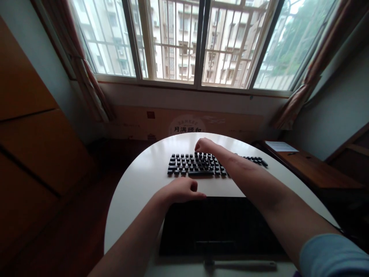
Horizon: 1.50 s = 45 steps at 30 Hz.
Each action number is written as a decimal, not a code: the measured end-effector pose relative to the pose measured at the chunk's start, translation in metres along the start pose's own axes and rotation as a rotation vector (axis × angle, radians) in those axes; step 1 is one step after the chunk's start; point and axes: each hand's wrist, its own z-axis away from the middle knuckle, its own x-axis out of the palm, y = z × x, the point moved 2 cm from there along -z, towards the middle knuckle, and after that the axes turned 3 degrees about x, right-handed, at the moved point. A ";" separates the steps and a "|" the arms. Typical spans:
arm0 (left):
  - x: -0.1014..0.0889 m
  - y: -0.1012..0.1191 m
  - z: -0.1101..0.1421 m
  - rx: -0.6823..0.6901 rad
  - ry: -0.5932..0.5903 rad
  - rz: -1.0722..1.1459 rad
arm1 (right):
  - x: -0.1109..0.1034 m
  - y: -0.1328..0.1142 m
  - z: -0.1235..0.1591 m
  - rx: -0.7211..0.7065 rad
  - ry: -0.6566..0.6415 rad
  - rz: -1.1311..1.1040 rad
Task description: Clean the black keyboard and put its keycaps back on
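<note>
- At 9 o'clock, a wooden cabinet (pixel 25 146) is seen, its contents hidden.
- From 8 to 10 o'clock, bare room is left on the round white table (pixel 135 207), up to its curved edge.
- The left hand (pixel 183 189) is curled, thumb extended, at the black panel's 11 o'clock edge; whether anything is held cannot be told.
- At 12 o'clock, black keycaps (pixel 201 173) are laid out in keyboard rows, with a narrow strip left before the far edge.
- The right hand (pixel 205 145) is bent over their back row; its grip cannot be told.
- Towards 6 o'clock, the black panel (pixel 216 225) is crossed by the right forearm.
- At 2 o'clock, paper (pixel 281 147) is placed on a wooden side table (pixel 317 169).
</note>
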 end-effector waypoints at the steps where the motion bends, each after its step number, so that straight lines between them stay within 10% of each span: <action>1: 0.000 -0.001 -0.001 -0.004 -0.002 0.012 | 0.002 0.001 -0.002 -0.001 -0.019 0.005; 17: -0.003 -0.001 0.004 0.108 0.038 -0.076 | -0.010 -0.008 0.012 -0.063 0.222 -0.138; 25: -0.001 -0.001 0.000 0.120 0.069 -0.134 | -0.037 -0.003 0.142 -0.192 0.496 -0.458; 31: 0.001 -0.001 -0.003 0.104 0.100 -0.166 | 0.006 -0.024 0.237 -0.240 0.284 -0.678; 45: 0.000 0.005 0.000 0.133 0.123 -0.274 | 0.027 -0.043 0.239 -0.287 0.200 -0.466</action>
